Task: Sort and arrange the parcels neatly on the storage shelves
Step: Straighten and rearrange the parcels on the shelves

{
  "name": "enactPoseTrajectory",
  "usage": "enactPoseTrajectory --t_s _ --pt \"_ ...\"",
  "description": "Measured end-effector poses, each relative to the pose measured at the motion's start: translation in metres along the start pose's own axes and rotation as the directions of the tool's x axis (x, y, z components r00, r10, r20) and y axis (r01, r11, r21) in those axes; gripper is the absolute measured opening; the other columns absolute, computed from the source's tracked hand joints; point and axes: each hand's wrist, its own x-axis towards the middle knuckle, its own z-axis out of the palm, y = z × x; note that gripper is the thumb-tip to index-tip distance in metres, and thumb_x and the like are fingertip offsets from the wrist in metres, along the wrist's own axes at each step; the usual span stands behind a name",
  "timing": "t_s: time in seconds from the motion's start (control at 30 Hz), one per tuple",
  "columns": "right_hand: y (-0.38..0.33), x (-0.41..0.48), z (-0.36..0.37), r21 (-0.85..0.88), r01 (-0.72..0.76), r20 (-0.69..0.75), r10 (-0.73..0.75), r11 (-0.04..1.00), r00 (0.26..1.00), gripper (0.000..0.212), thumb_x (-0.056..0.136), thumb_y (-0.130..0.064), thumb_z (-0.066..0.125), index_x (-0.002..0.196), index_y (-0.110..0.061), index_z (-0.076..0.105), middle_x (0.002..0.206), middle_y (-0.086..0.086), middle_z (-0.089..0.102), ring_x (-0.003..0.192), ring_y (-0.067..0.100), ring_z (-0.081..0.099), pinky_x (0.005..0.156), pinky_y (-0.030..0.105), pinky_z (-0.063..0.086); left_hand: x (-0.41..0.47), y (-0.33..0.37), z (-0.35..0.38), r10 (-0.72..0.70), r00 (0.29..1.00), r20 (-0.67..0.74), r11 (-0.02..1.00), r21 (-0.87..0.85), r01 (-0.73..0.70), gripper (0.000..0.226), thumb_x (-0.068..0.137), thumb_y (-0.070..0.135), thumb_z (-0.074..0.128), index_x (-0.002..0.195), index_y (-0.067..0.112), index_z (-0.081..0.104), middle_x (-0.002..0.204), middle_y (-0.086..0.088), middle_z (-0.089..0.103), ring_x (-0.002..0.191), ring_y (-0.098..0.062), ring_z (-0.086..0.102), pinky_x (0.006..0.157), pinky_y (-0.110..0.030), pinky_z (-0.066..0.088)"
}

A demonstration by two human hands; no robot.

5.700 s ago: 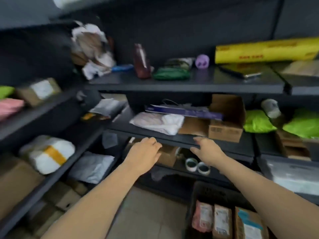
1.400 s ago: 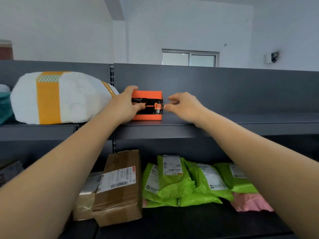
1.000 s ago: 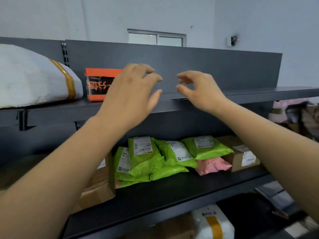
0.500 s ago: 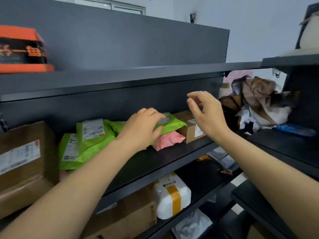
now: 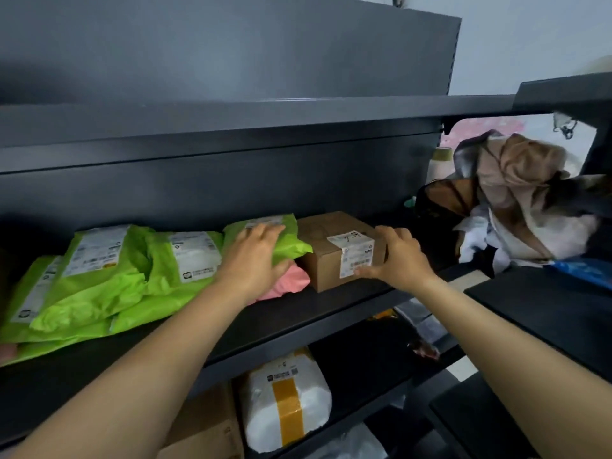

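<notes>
Your right hand (image 5: pixel 397 256) grips the box (image 5: pixel 331 260) by its right side, thumb on the front face and fingers curled over the top edge. The box is plain brown cardboard, squarish, with a white printed label (image 5: pixel 354 251) folded over its top front edge. It sits at the right end of the dark metal shelf (image 5: pixel 298 314). Your left hand (image 5: pixel 255 260) lies flat, fingers spread, on a crinkled, glossy green bag (image 5: pixel 293 246) that overlaps the box's left corner. A soft pink bag (image 5: pixel 288 283) is tucked beneath it.

Person, 2 arms seen. L hand (image 5: pixel 255 258), R hand (image 5: pixel 399 260): bare. Forearms (image 5: pixel 149 376): bare, unsleeved as far as visible.
</notes>
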Motion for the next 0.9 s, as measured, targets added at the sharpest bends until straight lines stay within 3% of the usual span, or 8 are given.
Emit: enactPoseTrajectory --t_s 0.13,0.27,0.4,0.5,0.67,0.73,0.9 --pt "0.010 0.026 0.015 -0.031 0.066 0.022 -0.065 0.997 0.998 0.102 0.062 -0.055 0.079 0.146 -0.031 0.027 0.149 0.005 0.020 0.136 0.033 0.019 0.107 0.057 0.027 0.012 -0.004 0.022 -0.167 0.986 0.019 0.983 0.085 0.165 0.079 0.084 0.054 0.059 0.149 0.027 0.023 0.152 -0.001 0.027 0.136 -0.029 0.026 0.111 -0.042 0.025" --pt "0.001 0.044 0.032 -0.127 0.250 0.026 -0.249 0.960 0.968 0.097 0.065 -0.068 0.068 0.146 -0.034 0.028 0.155 -0.008 0.015 0.144 0.023 0.000 0.109 0.066 0.006 0.008 -0.012 0.036 -0.288 0.953 0.091 0.956 0.084 0.281 0.075 0.080 0.057 0.061 0.145 0.038 0.029 0.154 0.007 0.026 0.138 -0.030 0.025 0.106 -0.053 0.030" --pt "-0.015 0.045 0.052 -0.233 0.405 0.058 -0.403 0.884 0.913 0.089 0.070 -0.079 0.048 0.146 -0.037 0.026 0.154 -0.012 0.022 0.145 0.016 0.005 0.108 0.065 -0.001 0.000 -0.014 0.043 -0.279 0.956 0.086 0.960 0.048 0.276 0.075 0.078 0.054 0.066 0.143 0.040 0.033 0.153 0.007 0.029 0.136 -0.029 0.025 0.102 -0.057 0.036" --pt "-0.022 0.043 0.061 -0.282 0.383 0.066 -0.381 0.879 0.922 0.082 0.074 -0.079 0.041 0.144 -0.037 0.030 0.151 -0.011 0.031 0.140 0.017 0.025 0.110 0.061 0.003 -0.008 -0.010 0.047 -0.282 0.957 0.067 0.956 0.098 0.275 0.074 0.078 0.053 0.066 0.143 0.042 0.032 0.152 0.009 0.029 0.134 -0.029 0.026 0.099 -0.055 0.039" --pt "-0.018 0.051 0.060 -0.299 0.315 0.038 -0.319 0.901 0.947 0.078 0.075 -0.077 0.044 0.140 -0.036 0.036 0.148 -0.011 0.037 0.136 0.016 0.032 0.112 0.057 0.008 -0.011 -0.017 0.050 -0.226 0.974 0.006 0.974 0.029 0.226 0.069 0.079 0.049 0.068 0.139 0.023 0.045 0.142 -0.002 0.048 0.126 -0.028 0.046 0.106 -0.041 0.037" --pt "-0.013 0.053 0.057 -0.299 0.292 0.036 -0.295 0.909 0.955 0.078 0.075 -0.077 0.045 0.140 -0.035 0.036 0.148 -0.011 0.037 0.136 0.016 0.032 0.112 0.056 0.008 -0.010 -0.019 0.045 -0.248 0.968 -0.036 0.968 -0.051 0.246 0.061 0.085 0.040 0.066 0.137 0.015 0.048 0.133 -0.010 0.056 0.117 -0.029 0.054 0.100 -0.033 0.039" --pt "-0.013 0.055 0.049 -0.305 0.256 0.092 -0.239 0.918 0.967 0.079 0.074 -0.076 0.048 0.141 -0.036 0.034 0.147 -0.008 0.038 0.136 0.017 0.032 0.113 0.053 0.011 -0.013 -0.034 0.027 -0.367 0.918 -0.149 0.907 -0.276 0.317 0.044 0.088 0.005 0.056 0.132 0.005 0.051 0.114 -0.022 0.063 0.104 -0.037 0.058 0.085 -0.031 0.040"
